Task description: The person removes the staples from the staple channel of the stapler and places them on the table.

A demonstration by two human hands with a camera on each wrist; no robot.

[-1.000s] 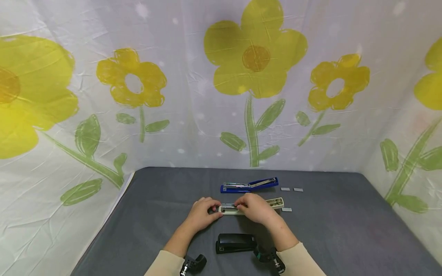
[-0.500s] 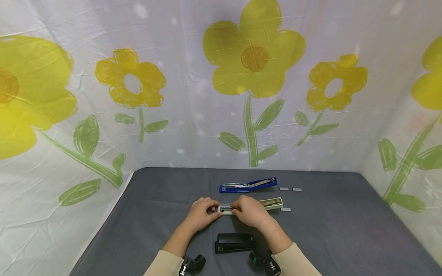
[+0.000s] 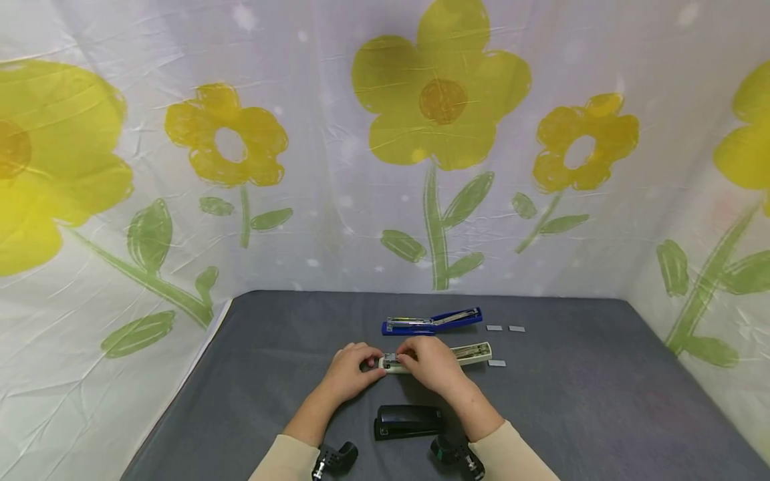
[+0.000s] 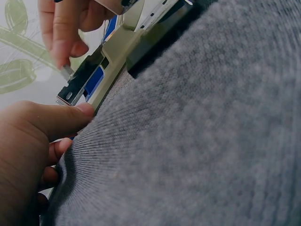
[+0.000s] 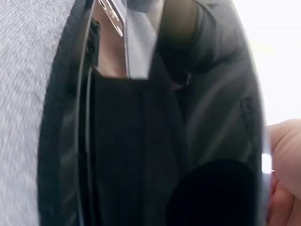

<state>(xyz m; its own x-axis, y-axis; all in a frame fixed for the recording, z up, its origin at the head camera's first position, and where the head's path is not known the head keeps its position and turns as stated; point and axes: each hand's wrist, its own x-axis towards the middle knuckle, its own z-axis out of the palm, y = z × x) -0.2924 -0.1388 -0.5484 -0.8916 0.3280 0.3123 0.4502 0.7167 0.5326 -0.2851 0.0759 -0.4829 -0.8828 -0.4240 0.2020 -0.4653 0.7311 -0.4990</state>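
A cream stapler (image 3: 475, 352) lies opened out flat across the middle of the table. My left hand (image 3: 349, 367) grips its left end between thumb and fingers. Over the staple channel, my right hand (image 3: 432, 364) pinches a small strip of staples (image 4: 67, 71), best seen in the left wrist view, where the strip's lower end is right at the channel's edge. My right hand hides the stapler's middle in the head view. Most of the right wrist view is filled by a black stapler (image 5: 136, 141), with part of my right hand at its edge.
Behind the cream stapler lies an opened blue stapler (image 3: 412, 327). The black stapler lies closed nearer to me, between my forearms. A staple strip (image 3: 496, 363) lies right of the cream stapler, with two more strips (image 3: 494, 328) farther back. A flowered curtain (image 3: 331, 167) hangs behind the table.
My right hand has shifted slightly left along the staple channel and risen a little, with a strip now at its fingertips. My left hand keeps its grip on the stapler.
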